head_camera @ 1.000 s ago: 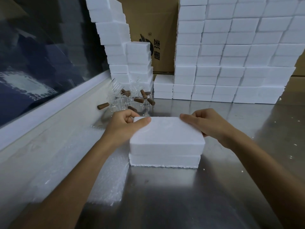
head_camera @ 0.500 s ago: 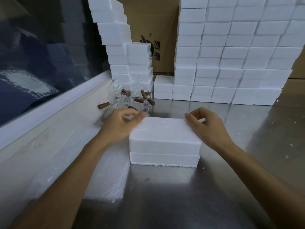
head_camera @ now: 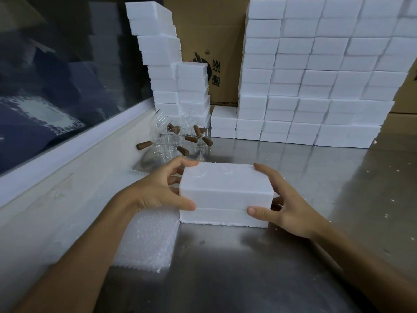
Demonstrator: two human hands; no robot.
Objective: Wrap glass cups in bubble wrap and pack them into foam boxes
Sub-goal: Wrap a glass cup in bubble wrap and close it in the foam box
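Observation:
A closed white foam box (head_camera: 226, 195) sits on the steel table (head_camera: 270, 267) in front of me. My left hand (head_camera: 158, 190) grips its left end, thumb on the front face and fingers behind. My right hand (head_camera: 284, 206) grips the right end, thumb on the front seam and fingers over the top edge. Several glass cups with brown wooden handles (head_camera: 178, 141) stand behind the box near the wall. A stack of bubble wrap sheets (head_camera: 146, 242) lies left of the box.
Tall stacks of white foam boxes (head_camera: 316, 82) line the back, with a leaning stack (head_camera: 162, 64) at the left. A cardboard carton (head_camera: 214, 53) stands behind them. A white ledge and dark window (head_camera: 45, 86) run along the left. Foam crumbs dot the table.
Both hands have slid from the box's top down to its ends, thumbs now on the front face. The box looks raised and closer to me.

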